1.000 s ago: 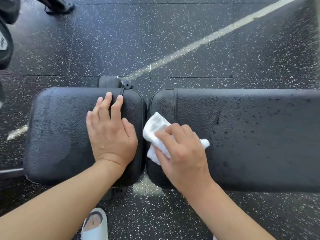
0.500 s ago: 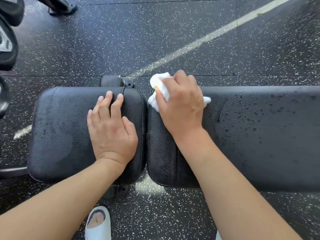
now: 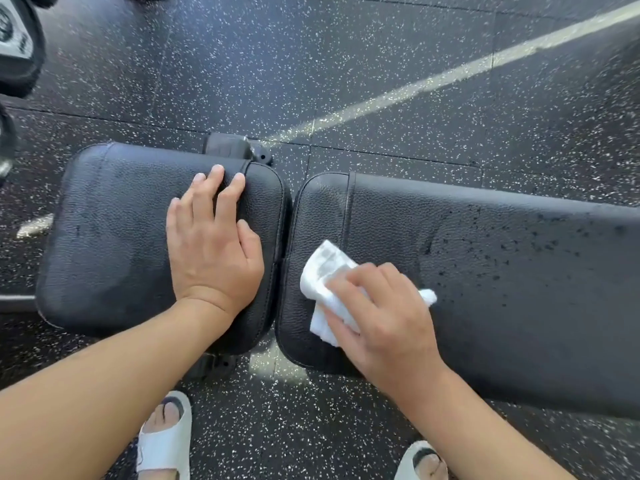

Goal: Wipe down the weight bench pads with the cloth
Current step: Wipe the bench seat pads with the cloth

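The black weight bench lies across the view as two pads: a short seat pad (image 3: 114,237) on the left and a long back pad (image 3: 502,289) on the right, with a narrow gap between them. My left hand (image 3: 214,251) rests flat on the seat pad's right part, fingers pointing away from me. My right hand (image 3: 384,317) grips a wadded white cloth (image 3: 323,268) and presses it onto the left end of the back pad, toward the near edge. Dark wet specks (image 3: 540,247) dot the back pad further right.
Speckled black rubber floor surrounds the bench, crossed by a pale diagonal line (image 3: 450,74). Black weight plates (image 3: 17,39) sit at the top left. A bench frame bracket (image 3: 235,150) shows behind the seat pad. My feet in white sandals (image 3: 166,441) stand just before the bench.
My right hand pushed the cloth to the back pad's far edge, then drew it back toward me to the near part. My left hand stayed on the seat pad.
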{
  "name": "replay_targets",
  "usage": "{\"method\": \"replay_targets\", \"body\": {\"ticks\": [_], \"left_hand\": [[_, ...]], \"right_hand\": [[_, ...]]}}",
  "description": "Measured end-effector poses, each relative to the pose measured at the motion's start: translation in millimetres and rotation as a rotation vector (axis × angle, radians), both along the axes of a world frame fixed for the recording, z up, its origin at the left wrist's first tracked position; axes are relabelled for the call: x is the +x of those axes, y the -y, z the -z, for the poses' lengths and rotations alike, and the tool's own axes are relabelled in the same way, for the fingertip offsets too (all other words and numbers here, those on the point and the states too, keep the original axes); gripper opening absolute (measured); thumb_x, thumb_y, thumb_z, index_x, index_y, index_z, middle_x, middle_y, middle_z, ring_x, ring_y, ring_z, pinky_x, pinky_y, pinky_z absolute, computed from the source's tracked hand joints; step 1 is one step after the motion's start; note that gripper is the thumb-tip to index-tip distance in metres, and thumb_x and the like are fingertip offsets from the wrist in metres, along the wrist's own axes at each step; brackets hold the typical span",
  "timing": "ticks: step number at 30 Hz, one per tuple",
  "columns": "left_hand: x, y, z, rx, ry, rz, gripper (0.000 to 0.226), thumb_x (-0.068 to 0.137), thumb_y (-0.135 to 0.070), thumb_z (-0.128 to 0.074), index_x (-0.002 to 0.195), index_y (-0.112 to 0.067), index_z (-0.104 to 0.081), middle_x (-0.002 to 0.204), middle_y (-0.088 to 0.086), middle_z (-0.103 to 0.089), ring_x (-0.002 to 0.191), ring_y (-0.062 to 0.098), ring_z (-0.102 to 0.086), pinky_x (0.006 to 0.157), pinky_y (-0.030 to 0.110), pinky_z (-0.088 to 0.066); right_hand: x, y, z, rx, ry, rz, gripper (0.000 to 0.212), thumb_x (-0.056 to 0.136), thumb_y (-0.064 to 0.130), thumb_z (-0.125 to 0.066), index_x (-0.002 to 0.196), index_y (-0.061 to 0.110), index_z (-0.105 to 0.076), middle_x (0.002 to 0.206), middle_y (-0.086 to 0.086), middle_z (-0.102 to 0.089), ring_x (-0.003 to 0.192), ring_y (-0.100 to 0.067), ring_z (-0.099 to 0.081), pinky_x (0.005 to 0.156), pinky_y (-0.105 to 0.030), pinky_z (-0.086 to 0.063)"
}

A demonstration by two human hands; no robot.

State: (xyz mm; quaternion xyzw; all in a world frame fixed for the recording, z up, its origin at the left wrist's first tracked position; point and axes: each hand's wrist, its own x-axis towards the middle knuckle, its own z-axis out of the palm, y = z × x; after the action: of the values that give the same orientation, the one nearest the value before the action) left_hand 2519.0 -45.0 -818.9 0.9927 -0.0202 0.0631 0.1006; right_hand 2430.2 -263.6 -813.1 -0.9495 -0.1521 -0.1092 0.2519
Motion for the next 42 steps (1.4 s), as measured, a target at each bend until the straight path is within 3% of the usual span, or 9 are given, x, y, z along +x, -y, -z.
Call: {"method": "replay_targets", "body": {"ticks": [7,11,16,21,27,30,34,38,42], "left_hand": [[0,2,-3,-0.019,0.009,-0.017,0.058,0.094,-0.026,-0.042,0.150,-0.014,-0.048,0.161,0.012,-0.042,0.149,0.037,-0.037,0.124,0.057,-0.024],[-1,1,-2,-0.016,-0.001,-0.010,0.058,0.094,-0.026,-0.041,0.150,-0.014,-0.047,0.161,0.012,-0.041,0.150,0.038,-0.036,0.124,0.058,-0.024],[-1,-1,4,-0.030,0.040,-0.002,0.058,0.094,-0.027,-0.038,0.150,-0.016,-0.046,0.162,0.011,-0.041,0.150,0.037,-0.035,0.125,0.056,-0.023],[-1,-3,8,-0.034,0.075,0.015,0.057,0.094,-0.027,-0.039,0.151,-0.017,-0.045,0.161,0.011,-0.041,0.149,0.036,-0.035,0.125,0.053,-0.023],[-1,-1,3,-0.059,0.059,0.010,0.058,0.094,-0.027,-0.039,0.150,-0.014,-0.047,0.160,0.014,-0.042,0.147,0.040,-0.036,0.123,0.057,-0.025],[-1,-1,0,-0.058,0.043,0.010,0.059,0.094,-0.026,-0.039,0.150,-0.011,-0.049,0.160,0.016,-0.042,0.148,0.042,-0.036,0.122,0.061,-0.026],[-1,1,-3,-0.068,0.022,0.009,0.060,0.094,-0.026,-0.039,0.150,-0.010,-0.049,0.161,0.017,-0.042,0.148,0.043,-0.036,0.121,0.062,-0.026],[-1,-1,-3,-0.059,0.005,0.007,0.060,0.094,-0.026,-0.038,0.152,-0.010,-0.049,0.162,0.016,-0.041,0.149,0.041,-0.036,0.122,0.061,-0.025],[0,-2,-2,-0.052,0.007,0.010,0.060,0.094,-0.026,-0.039,0.152,-0.011,-0.049,0.162,0.015,-0.041,0.150,0.040,-0.035,0.123,0.060,-0.024]], "right_hand": [[118,44,-8,0.013,-0.053,0.328,0.027,0.098,0.039,-0.063,0.098,0.013,-0.072,0.097,-0.006,-0.059,0.087,-0.027,-0.055,0.071,-0.040,-0.048],[83,17,-10,0.010,-0.056,0.350,0.026,0.097,0.035,-0.063,0.104,0.011,-0.069,0.098,-0.008,-0.060,0.085,-0.028,-0.052,0.073,-0.044,-0.045],[11,-51,-6,-0.024,-0.097,0.168,0.025,0.092,0.032,-0.063,0.104,0.010,-0.066,0.098,-0.007,-0.060,0.081,-0.029,-0.047,0.067,-0.045,-0.039],[16,-35,-5,-0.014,-0.033,0.214,0.022,0.094,0.026,-0.064,0.105,0.008,-0.068,0.098,-0.008,-0.060,0.081,-0.028,-0.049,0.068,-0.041,-0.042],[38,116,-6,-0.011,-0.044,0.706,0.024,0.099,0.027,-0.062,0.110,0.007,-0.066,0.103,-0.017,-0.059,0.092,-0.038,-0.053,0.083,-0.043,-0.040],[40,127,-7,0.020,-0.091,0.847,0.023,0.098,0.025,-0.061,0.112,0.007,-0.063,0.107,-0.016,-0.058,0.096,-0.038,-0.052,0.085,-0.043,-0.039],[65,42,-7,0.007,-0.080,0.757,0.019,0.094,0.023,-0.061,0.103,0.007,-0.064,0.102,-0.012,-0.060,0.088,-0.034,-0.052,0.076,-0.047,-0.043],[104,-61,-8,-0.035,-0.058,0.577,0.020,0.090,0.028,-0.067,0.103,0.013,-0.064,0.101,-0.006,-0.059,0.088,-0.028,-0.052,0.071,-0.040,-0.041],[106,-71,-7,-0.017,-0.007,0.415,0.018,0.091,0.028,-0.067,0.098,0.012,-0.064,0.100,-0.007,-0.059,0.088,-0.029,-0.053,0.071,-0.041,-0.043]]}}
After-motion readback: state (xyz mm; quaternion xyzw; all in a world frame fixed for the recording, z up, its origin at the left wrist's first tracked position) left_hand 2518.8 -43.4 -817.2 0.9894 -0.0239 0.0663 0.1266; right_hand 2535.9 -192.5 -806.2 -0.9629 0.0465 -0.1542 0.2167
